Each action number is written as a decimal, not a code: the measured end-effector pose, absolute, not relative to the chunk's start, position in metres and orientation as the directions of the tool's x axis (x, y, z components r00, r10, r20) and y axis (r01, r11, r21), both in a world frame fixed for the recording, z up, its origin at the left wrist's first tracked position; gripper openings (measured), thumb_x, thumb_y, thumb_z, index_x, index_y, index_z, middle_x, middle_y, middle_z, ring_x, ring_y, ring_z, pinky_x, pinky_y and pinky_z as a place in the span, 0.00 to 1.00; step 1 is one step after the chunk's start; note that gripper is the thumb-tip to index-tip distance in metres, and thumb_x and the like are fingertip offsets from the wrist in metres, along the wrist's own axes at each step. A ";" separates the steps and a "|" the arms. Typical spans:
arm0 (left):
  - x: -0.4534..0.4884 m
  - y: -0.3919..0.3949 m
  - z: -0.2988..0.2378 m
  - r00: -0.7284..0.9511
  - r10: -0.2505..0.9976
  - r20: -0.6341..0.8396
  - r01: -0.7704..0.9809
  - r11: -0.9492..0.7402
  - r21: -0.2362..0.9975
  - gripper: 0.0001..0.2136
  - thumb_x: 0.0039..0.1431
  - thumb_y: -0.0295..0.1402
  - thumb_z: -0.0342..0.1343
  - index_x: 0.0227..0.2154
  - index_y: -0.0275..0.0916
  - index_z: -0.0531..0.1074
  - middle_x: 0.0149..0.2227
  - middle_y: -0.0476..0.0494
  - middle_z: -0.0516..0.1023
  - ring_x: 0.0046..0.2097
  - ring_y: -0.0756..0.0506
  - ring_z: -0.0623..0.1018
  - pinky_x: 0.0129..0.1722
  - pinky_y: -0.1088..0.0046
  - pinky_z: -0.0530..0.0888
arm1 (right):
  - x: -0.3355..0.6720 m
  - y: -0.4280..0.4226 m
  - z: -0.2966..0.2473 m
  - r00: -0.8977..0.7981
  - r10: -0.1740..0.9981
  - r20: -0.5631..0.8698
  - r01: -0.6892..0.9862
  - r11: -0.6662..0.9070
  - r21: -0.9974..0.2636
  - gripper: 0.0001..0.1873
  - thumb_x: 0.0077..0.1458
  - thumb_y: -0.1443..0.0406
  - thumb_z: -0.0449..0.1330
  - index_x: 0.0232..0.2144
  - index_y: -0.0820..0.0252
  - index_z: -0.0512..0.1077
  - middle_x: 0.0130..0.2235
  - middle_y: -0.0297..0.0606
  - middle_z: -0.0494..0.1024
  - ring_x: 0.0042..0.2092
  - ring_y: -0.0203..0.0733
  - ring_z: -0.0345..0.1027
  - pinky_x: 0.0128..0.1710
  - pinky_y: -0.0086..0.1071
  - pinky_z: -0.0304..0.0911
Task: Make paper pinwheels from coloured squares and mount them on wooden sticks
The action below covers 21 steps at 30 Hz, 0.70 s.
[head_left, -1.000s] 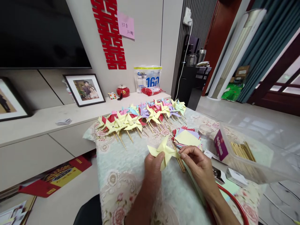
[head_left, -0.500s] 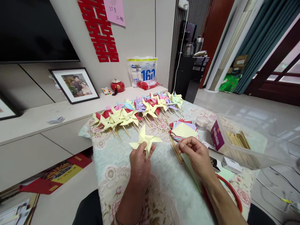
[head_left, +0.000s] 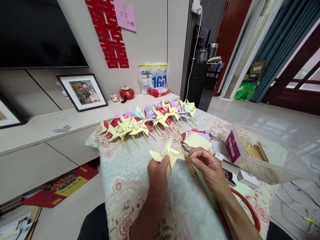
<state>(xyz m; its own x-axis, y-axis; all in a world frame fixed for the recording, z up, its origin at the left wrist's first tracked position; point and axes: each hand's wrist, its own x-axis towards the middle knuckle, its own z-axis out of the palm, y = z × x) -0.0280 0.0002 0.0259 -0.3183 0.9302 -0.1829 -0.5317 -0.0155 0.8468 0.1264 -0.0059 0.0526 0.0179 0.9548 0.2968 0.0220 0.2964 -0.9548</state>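
My left hand [head_left: 160,168] pinches a pale yellow paper pinwheel [head_left: 167,153] at its middle, the thumb on top; no stick shows on it. To its right my right hand [head_left: 206,163] has thumb and forefinger pressed together; whatever lies between them is too small to make out. Beside that hand a few loose wooden sticks [head_left: 188,161] lie on the tablecloth. A stack of coloured paper squares [head_left: 198,140] sits just beyond, a pale yellow sheet on top. Farther back, several finished pinwheels [head_left: 140,126] on sticks lie in a row.
A clear plastic bin [head_left: 252,166] holding wooden sticks stands at the right, near a small white box [head_left: 248,178] and a round clear container [head_left: 216,132]. A red ring-shaped handle [head_left: 252,210] lies by my right forearm. Behind the table runs a low cabinet [head_left: 82,123].
My left hand has moved right with the yellow pinwheel, bringing it closer to my right hand, and has turned so its back shows more. My right hand stays nearly in place.
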 end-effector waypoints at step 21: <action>-0.012 -0.012 0.027 -0.165 0.986 -0.030 -0.340 -0.029 0.940 0.07 0.44 0.32 0.64 0.26 0.34 0.78 0.25 0.47 0.79 0.27 0.47 0.74 0.28 0.75 0.70 | 0.116 -0.013 0.053 -0.122 0.958 0.261 0.191 0.281 -0.941 0.11 0.57 0.57 0.63 0.28 0.55 0.77 0.57 0.43 0.69 0.64 0.52 0.55 0.63 0.47 0.47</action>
